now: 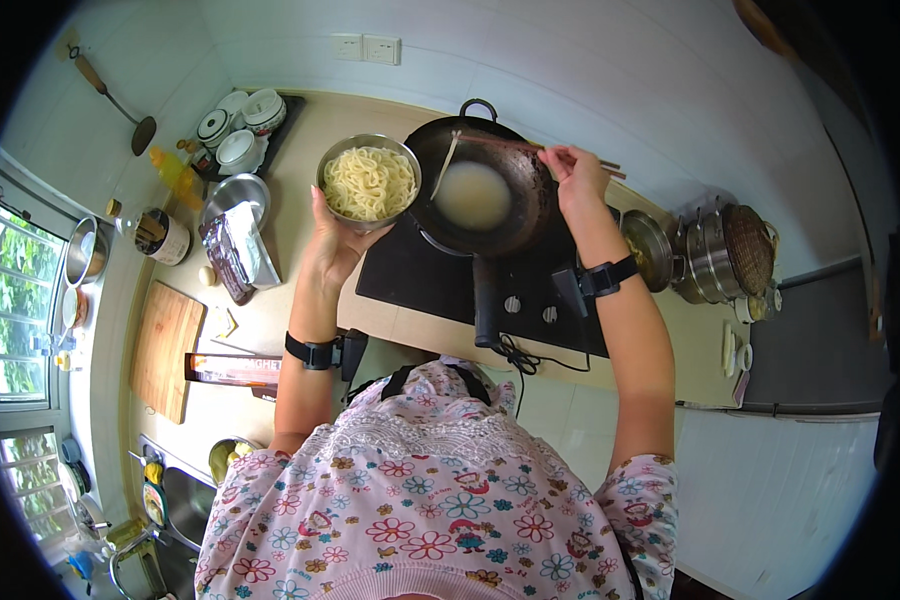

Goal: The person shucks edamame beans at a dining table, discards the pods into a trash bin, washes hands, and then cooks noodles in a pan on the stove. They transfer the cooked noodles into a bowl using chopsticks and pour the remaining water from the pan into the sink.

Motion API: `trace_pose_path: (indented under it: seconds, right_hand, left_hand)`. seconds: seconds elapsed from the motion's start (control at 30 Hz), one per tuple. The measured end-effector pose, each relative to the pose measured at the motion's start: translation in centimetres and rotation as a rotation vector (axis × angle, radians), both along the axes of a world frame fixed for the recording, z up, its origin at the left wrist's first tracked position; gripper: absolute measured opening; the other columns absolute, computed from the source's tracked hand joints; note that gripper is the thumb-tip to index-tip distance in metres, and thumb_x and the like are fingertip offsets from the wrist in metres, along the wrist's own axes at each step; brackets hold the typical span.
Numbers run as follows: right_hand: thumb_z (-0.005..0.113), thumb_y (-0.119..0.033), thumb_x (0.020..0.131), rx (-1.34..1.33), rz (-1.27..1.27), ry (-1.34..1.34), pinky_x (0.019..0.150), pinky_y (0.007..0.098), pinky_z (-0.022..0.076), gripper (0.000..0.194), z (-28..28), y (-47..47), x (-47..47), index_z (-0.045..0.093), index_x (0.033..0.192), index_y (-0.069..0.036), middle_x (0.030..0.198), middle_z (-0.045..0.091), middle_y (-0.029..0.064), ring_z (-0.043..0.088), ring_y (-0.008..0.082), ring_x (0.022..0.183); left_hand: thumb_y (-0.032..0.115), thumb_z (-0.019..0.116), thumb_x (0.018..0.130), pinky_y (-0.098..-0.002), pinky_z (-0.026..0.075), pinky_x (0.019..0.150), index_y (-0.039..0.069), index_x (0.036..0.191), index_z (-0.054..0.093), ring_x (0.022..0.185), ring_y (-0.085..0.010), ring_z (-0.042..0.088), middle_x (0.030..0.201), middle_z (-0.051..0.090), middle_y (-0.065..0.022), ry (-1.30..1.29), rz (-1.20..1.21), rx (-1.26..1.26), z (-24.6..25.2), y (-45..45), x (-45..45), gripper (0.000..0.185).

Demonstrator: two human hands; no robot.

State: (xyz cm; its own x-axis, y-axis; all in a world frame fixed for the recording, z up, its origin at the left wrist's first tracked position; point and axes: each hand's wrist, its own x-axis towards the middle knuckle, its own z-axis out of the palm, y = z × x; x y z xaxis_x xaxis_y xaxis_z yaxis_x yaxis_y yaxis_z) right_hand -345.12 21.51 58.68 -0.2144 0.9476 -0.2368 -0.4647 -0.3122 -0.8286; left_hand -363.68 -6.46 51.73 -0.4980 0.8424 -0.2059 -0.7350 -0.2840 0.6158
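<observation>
My left hand (pixel 335 244) holds a steel bowl (pixel 354 220) heaped with cooked noodles (pixel 370 182), just left of the wok. In my right hand (pixel 576 174) is a pair of chopsticks (pixel 504 142), reaching leftward over the wok (pixel 531 191). From their tips hangs a pale noodle strand (pixel 445 166), its lower end near the cloudy liquid (pixel 474 196) in the wok; I cannot tell if it touches. The wok sits on a black cooktop (pixel 420 277), its long handle (pixel 485 300) pointing toward me.
Right of the cooktop stand a lidded pan (pixel 649 247) and a stacked steamer (pixel 720 251). Leftward lie a foil-and-brown packet (pixel 240 247), a steel basin (pixel 249 191), a wooden cutting board (pixel 166 349) and a spaghetti box (pixel 232 370). A black cable (pixel 521 356) hangs over the front edge.
</observation>
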Motion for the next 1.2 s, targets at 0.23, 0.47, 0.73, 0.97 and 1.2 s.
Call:
trace_pose_path:
  seconds: [0.23,0.47,0.73,0.97,1.2]
  right_hand:
    - [0.045,-0.001,0.090,0.202,0.042,0.085,0.071,0.0307,0.0610,0.015,8.6,0.4,1.3,0.052,0.086,0.013,0.084,0.060,0.0216,0.066,0.0378,0.075]
    - [0.048,-0.002,0.089,0.366,0.108,0.066,0.070,0.0280,0.0607,0.018,14.5,-1.6,2.4,0.055,0.088,0.013,0.081,0.063,0.0200,0.067,0.0344,0.074]
    - [0.052,-0.008,0.090,0.375,0.292,-0.125,0.060,0.0318,0.0586,0.020,10.0,-6.2,1.5,0.060,0.084,0.009,0.075,0.064,0.0182,0.066,0.0271,0.062]
    - [0.054,-0.013,0.090,0.378,0.200,-0.175,0.052,0.0299,0.0568,0.022,6.3,-1.9,4.6,0.062,0.089,0.007,0.080,0.065,0.0168,0.065,0.0236,0.059]
    - [0.050,-0.022,0.096,0.402,0.300,-0.752,0.037,0.0239,0.0428,0.026,-5.4,1.4,6.5,0.061,0.105,0.000,0.090,0.066,0.0142,0.062,0.0207,0.047]
  left_hand:
    - [0.072,0.029,0.086,-0.0532,0.037,0.103,0.015,0.143,0.024,0.130,-0.0340,0.039,0.142,0.037,-0.0134,-0.014,-0.057,-0.016,-0.9,1.5,0.7,0.081]
    - [0.072,0.027,0.086,-0.0513,0.037,0.104,0.015,0.143,0.026,0.130,-0.0320,0.039,0.142,0.038,-0.0121,0.000,-0.137,0.026,-1.1,4.1,1.7,0.080]
    - [0.077,0.023,0.082,-0.0494,0.037,0.104,0.016,0.144,0.026,0.131,-0.0302,0.038,0.143,0.038,-0.0110,0.023,-0.213,0.086,0.4,4.9,3.3,0.087]
    - [0.083,0.028,0.074,-0.0488,0.035,0.106,0.016,0.146,0.020,0.133,-0.0312,0.034,0.146,0.032,-0.0122,0.043,-0.168,0.068,1.2,2.5,2.9,0.099]
    - [0.081,0.037,0.073,-0.0519,0.036,0.106,0.011,0.145,0.019,0.130,-0.0371,0.037,0.144,0.034,-0.0168,0.052,0.019,0.049,1.2,-1.8,1.1,0.102]
